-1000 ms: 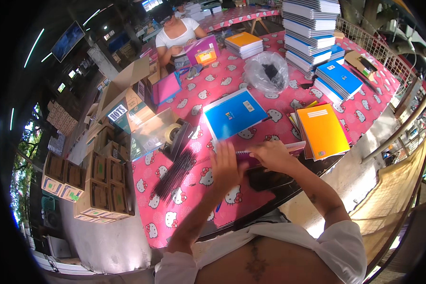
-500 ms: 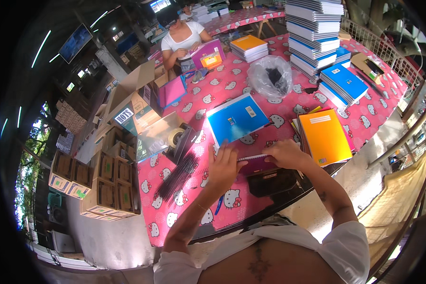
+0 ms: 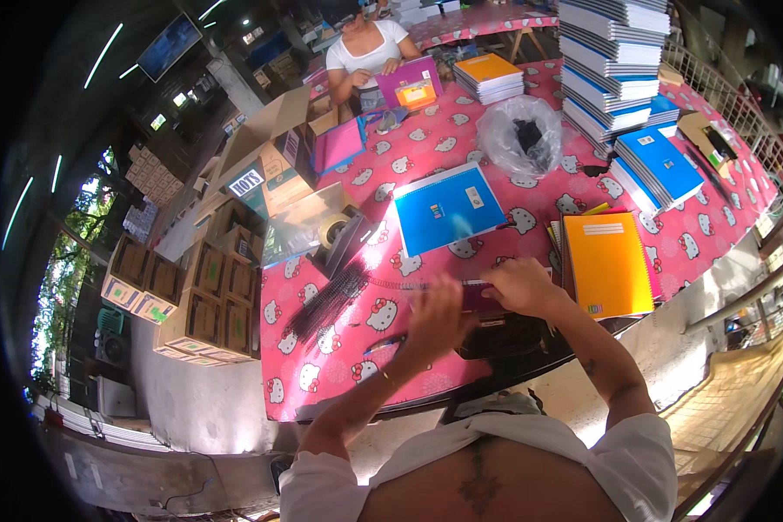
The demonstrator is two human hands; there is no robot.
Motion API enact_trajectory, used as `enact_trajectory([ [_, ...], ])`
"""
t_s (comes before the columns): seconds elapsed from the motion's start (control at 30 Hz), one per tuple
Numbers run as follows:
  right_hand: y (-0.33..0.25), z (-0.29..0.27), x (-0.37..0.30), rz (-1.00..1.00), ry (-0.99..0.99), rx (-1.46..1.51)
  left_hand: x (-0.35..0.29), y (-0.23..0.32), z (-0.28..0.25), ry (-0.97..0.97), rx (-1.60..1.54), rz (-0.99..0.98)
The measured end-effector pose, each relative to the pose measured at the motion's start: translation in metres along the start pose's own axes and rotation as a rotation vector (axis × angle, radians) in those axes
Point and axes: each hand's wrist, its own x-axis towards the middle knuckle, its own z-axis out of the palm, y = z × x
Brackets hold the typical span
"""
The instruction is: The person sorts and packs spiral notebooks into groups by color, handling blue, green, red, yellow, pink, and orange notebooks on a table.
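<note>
A purple notebook (image 3: pixel 478 298) lies at the near edge of the table, mostly hidden by my hands. My right hand (image 3: pixel 524 287) is closed on its right end, thumb and fingers at the bound edge. Over its left end is my left hand (image 3: pixel 440 315), smeared by motion, so its grip is unclear. A thin spiral coil (image 3: pixel 391 284) stretches left from that edge toward a bundle of black spiral coils (image 3: pixel 329 306). Just beyond my hands lies a blue spiral notebook (image 3: pixel 450 211). An orange spiral notebook (image 3: pixel 606 265) tops a small pile right of my right hand.
A dark box-like object (image 3: pixel 505 337) sits at the near edge, and a pen (image 3: pixel 383 345) lies left of it. A tape dispenser (image 3: pixel 332 235), a plastic-lined bin (image 3: pixel 520 139) and tall notebook stacks (image 3: pixel 609 70) stand farther off. Across the table another person (image 3: pixel 370 52) holds a purple notebook.
My left hand has moved slightly right and nearer to me, now blurred. The right hand keeps its hold on the purple notebook. The whole view has shifted a little.
</note>
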Motion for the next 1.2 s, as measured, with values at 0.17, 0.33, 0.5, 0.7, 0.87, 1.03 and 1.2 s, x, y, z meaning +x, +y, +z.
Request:
enact_trajectory([
  [0.17, 0.008, 0.003, -0.006, 0.005, 0.065, -0.019, 0.011, 0.006, 0.012, 0.164, 0.037, 0.213],
  [0.33, -0.001, 0.008, -0.008, 0.0, 0.048, -0.003, 0.035, 0.008, -0.006, 0.295, 0.127, -0.02],
  [0.5, -0.015, -0.034, -0.03, -0.06, 0.344, -0.092, -0.036, 0.048, 0.029, 0.174, -0.152, 0.27],
  [0.7, 0.049, 0.015, -0.084, 0.34, 0.146, 1.147, 0.037, 0.019, -0.035, 0.39, -0.195, 0.219],
  [0.87, 0.045, 0.034, -0.071, 0.246, 0.182, 1.077, 0.05, 0.018, -0.043, 0.372, -0.18, 0.219],
  [1.03, 0.048, 0.041, -0.077, 0.301, 0.204, 1.085, 0.046, 0.016, -0.031, 0.231, -0.138, 0.26],
  [1.2, 0.032, 0.039, -0.078, 0.286, 0.262, 1.099, 0.007, 0.05, -0.002, 0.278, -0.083, 0.111],
])
